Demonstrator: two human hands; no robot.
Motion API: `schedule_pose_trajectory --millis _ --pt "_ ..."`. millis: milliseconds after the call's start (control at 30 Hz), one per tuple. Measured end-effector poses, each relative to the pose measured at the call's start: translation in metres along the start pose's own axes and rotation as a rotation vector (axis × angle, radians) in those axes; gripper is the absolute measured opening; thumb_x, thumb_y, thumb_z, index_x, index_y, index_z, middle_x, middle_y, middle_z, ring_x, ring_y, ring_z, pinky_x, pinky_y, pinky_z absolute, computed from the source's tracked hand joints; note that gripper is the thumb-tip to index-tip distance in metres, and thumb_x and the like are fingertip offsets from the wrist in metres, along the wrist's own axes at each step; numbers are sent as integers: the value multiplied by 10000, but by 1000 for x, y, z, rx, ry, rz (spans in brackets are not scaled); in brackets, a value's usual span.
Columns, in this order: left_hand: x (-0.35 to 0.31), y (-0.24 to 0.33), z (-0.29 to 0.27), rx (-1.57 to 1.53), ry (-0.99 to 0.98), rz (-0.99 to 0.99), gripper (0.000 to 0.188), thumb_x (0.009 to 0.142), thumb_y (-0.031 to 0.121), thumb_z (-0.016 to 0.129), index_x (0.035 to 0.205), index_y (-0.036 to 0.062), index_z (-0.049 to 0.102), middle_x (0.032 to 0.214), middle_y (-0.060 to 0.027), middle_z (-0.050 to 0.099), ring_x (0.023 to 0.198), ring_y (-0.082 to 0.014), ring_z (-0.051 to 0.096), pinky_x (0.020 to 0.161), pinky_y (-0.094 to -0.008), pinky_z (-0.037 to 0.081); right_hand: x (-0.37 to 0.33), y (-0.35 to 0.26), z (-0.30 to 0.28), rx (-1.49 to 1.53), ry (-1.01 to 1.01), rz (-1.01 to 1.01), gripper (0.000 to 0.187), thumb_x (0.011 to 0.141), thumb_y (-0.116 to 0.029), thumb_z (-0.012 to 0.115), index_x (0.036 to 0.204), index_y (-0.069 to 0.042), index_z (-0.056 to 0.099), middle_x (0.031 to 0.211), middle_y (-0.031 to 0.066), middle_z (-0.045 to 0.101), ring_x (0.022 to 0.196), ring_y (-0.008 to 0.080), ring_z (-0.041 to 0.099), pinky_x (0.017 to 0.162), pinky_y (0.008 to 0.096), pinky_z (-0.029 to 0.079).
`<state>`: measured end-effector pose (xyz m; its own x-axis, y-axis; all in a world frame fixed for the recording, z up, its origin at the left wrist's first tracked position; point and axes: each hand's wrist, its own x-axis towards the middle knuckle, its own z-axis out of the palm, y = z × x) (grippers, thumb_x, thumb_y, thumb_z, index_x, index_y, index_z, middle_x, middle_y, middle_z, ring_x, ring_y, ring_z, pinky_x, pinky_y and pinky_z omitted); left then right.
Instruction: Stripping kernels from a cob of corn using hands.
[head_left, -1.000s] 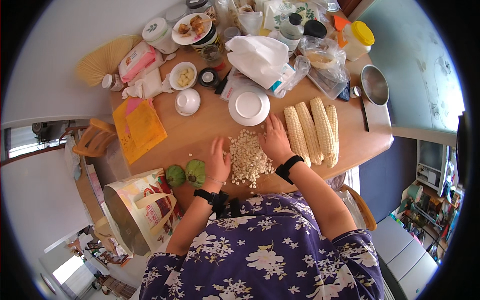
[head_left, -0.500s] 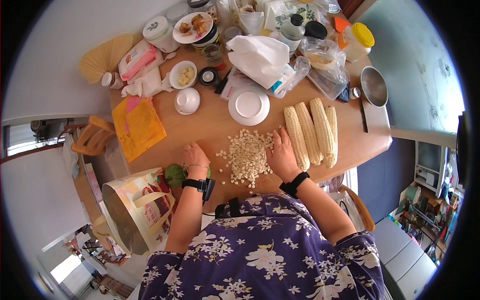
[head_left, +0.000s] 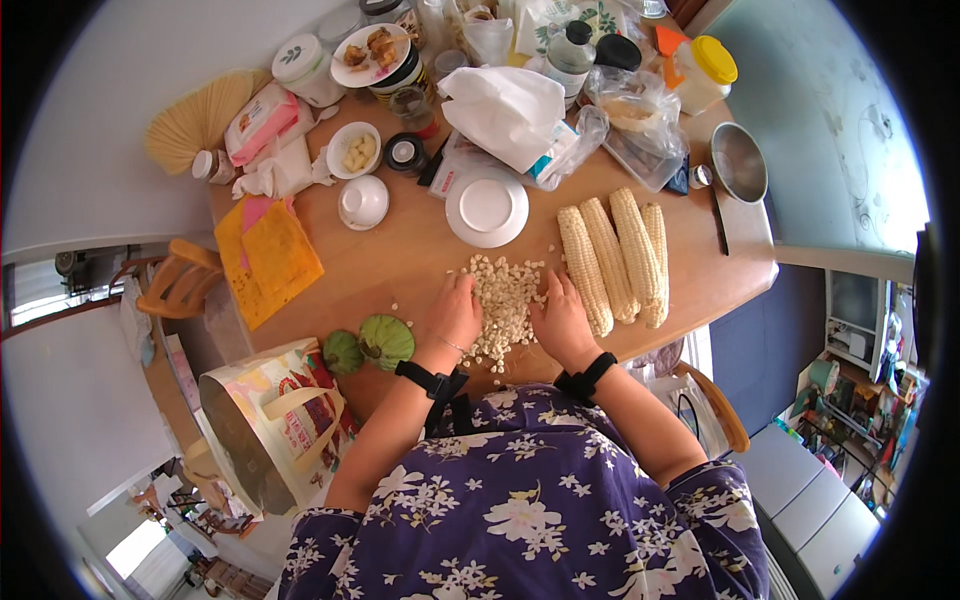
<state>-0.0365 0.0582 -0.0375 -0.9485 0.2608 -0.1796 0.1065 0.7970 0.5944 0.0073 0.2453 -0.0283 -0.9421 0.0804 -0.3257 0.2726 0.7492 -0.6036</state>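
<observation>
A loose pile of pale corn kernels [head_left: 503, 300] lies on the wooden table in front of me. My left hand [head_left: 455, 315] rests along the pile's left edge, fingers stretched forward and touching kernels. On the opposite side my right hand [head_left: 563, 322] lies with its fingers extended, between the pile and a row of several whitish corn cobs [head_left: 638, 255]. Neither hand grasps anything that I can see. Two green, rounded, ribbed things [head_left: 386, 341] sit left of my left wrist; their kind is unclear.
Beyond the pile stands an upturned white plate [head_left: 487, 206]. Left of it are a small white bowl [head_left: 363, 203] and an orange cloth-like sheet [head_left: 270, 265]. A metal bowl [head_left: 738, 165] and a dark knife-like strip [head_left: 720, 222] lie far right. A printed bag [head_left: 290, 410] hangs near left.
My left hand has moved right, from beside the green things to the pile, uncovering them. The kernels are drawn into a narrower heap. My right hand stays almost in place.
</observation>
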Motion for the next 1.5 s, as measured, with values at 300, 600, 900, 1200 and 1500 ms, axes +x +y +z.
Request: schedule_pose_trajectory --millis 300,600,900,1200,1500 --pt "19 39 23 38 -57 336 219 735 26 602 942 22 532 957 -111 517 880 -308 547 749 -383 460 -9 11 5 50 -11 23 636 808 -151 535 1292 164 268 1330 371 286 1253 457 300 1052 405 291" --pt "4 18 20 -14 -39 252 222 729 23 611 943 38 552 974 -103 516 863 -308 548 734 -391 460 9 17 4 11 89 -3 660 777 -107 564 1304 150 260 1336 353 283 1259 439 302 1060 395 283" --pt "-4 -15 -2 86 23 -55 357 781 71 582 1121 21 484 1050 -178 489 960 -380 511 791 -423 454 26 16 -1 50 98 -214 615 781 -96 561 1296 123 307 1357 296 300 1273 411 293 1072 403 269" --pt "18 -19 24 141 85 248 437 824 163 583 1230 35 479 1285 -130 444 1206 -345 388 968 -435 370 11 10 29 -107 -97 -416 678 836 -269 573 1328 106 295 1420 269 229 1352 374 169 1109 399 185" --pt "-27 -17 4 -199 -110 265 441 817 102 593 1241 50 483 1309 -136 447 1185 -341 438 959 -389 400 23 28 15 26 4 -386 642 841 -263 574 1332 61 316 1404 250 279 1331 368 228 1100 408 209"
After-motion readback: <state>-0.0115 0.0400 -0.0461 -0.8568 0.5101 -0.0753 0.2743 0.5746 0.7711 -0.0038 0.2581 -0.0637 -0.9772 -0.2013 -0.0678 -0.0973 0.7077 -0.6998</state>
